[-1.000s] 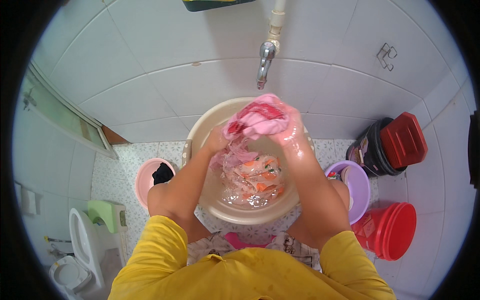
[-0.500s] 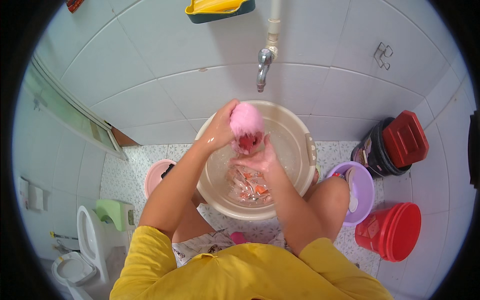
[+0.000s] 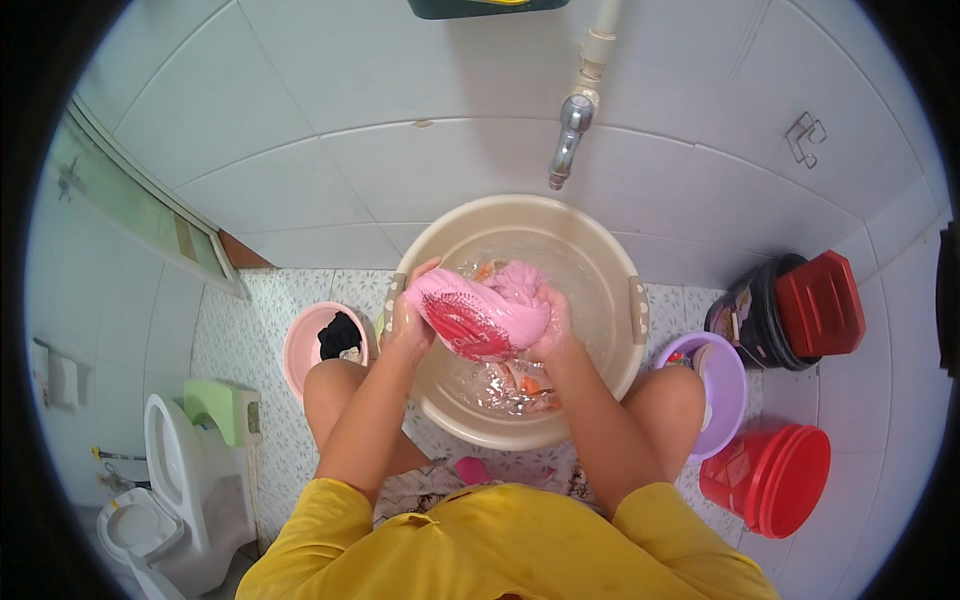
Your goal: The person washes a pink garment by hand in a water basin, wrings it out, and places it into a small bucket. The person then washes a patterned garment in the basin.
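Note:
A wet pink cloth with a red print (image 3: 465, 318) is bunched and folded between my hands, above a large cream washbasin (image 3: 455, 430). My left hand (image 3: 408, 322) is closed round its left end near the basin's left rim. Its right end is gripped by my right hand (image 3: 553, 325), whose fingers are partly hidden by the folds. Below the cloth, an orange and white patterned cloth (image 3: 528, 385) lies in the water.
A metal tap (image 3: 569, 140) juts from the tiled wall behind the basin. At left stand a pink basin (image 3: 297, 365) with dark cloth, a green stool (image 3: 215, 410) and a toilet (image 3: 172, 455). A purple basin (image 3: 733, 400), red bucket (image 3: 745, 478) and black bin (image 3: 740, 325) stand at right.
The pink cloth has come down from an upright bunch into a wider, sideways bundle showing its red print. My left hand has lowered, and my right hand has closed on the cloth.

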